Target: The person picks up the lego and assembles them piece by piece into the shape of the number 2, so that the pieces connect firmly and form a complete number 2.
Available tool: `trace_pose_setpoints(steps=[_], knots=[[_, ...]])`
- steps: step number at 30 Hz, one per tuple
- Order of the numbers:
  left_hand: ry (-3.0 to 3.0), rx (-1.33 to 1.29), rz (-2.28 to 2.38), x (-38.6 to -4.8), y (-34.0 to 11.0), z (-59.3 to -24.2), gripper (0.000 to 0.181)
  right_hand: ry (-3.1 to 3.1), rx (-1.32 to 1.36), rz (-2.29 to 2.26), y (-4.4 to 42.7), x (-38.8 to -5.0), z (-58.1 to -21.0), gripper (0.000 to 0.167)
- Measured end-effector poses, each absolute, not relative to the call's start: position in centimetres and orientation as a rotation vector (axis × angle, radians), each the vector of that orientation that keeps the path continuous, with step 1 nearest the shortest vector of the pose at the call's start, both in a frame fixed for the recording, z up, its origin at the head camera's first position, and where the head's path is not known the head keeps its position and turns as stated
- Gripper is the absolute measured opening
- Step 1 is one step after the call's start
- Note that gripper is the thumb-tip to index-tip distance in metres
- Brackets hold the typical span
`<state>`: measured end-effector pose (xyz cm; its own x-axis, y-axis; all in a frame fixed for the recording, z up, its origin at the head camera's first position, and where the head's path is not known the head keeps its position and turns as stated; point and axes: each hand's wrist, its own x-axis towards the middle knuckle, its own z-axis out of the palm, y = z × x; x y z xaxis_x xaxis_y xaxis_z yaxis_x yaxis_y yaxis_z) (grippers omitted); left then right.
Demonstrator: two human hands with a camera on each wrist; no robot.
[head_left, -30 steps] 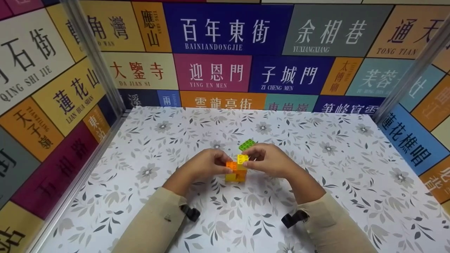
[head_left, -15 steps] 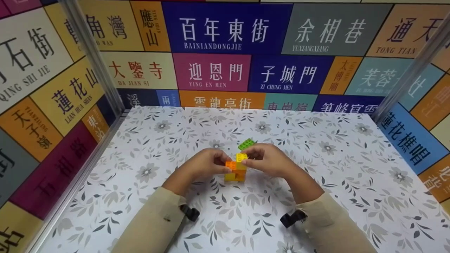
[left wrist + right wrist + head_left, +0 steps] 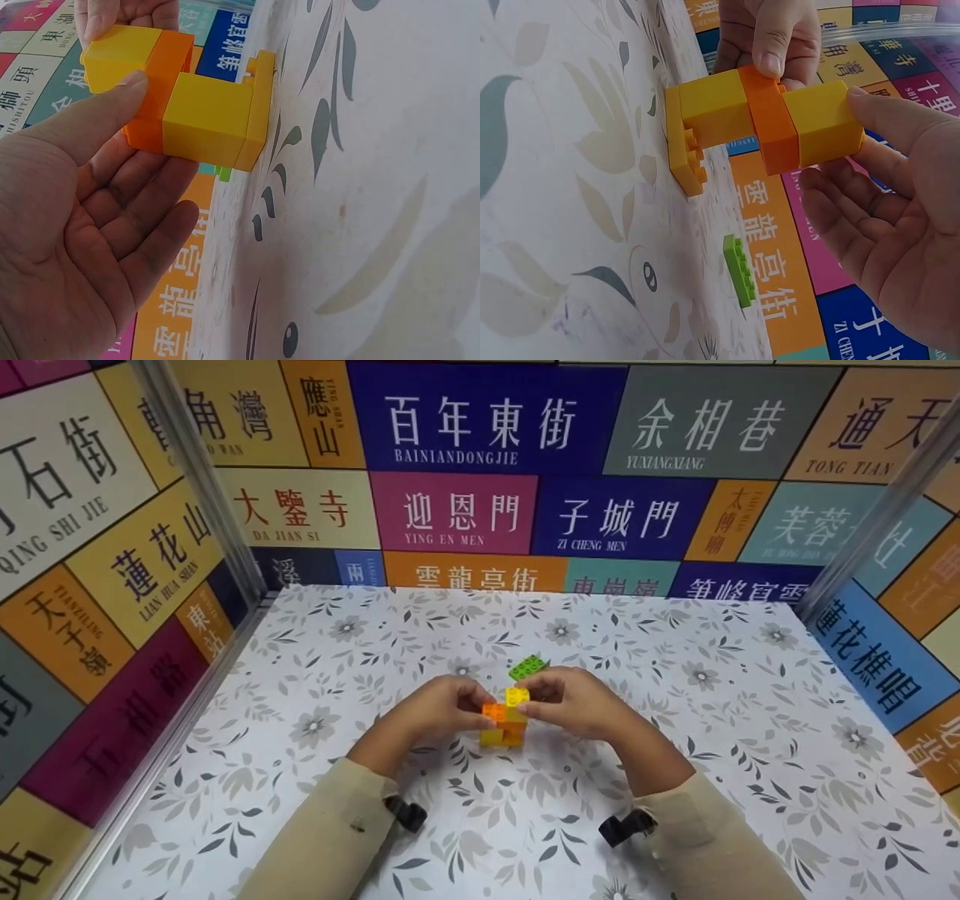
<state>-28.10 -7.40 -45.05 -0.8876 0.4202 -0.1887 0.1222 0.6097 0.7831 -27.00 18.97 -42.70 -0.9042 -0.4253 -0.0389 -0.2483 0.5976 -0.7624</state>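
Wide and white, the floral-patterned table spread out beneath the action, grey blooms and dark leaves printed right across it! Down on that surface, near its middle, stood a thin orange-yellow base brick, studs up, with the rest of the little stack rising from it. And there, just beyond, clear of that base, lay a green brick, set at a slant, its studs facing up!
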Motion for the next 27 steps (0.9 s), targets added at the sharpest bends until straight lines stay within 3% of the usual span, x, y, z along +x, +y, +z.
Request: trace_pose_setpoints(steps=[14, 27], knots=[[2.509, 0.487, 1.161, -28.2, -7.3, -45.2, 0.020, 2.547, -0.671, -1.297, 19.9, -27.5, -43.2, 0.040], [2.461, 0.352, 1.140, -28.2, -7.2, -44.8, 0.020, 2.673, -0.302, -1.240, 21.3, -31.0, -44.8, 0.053]])
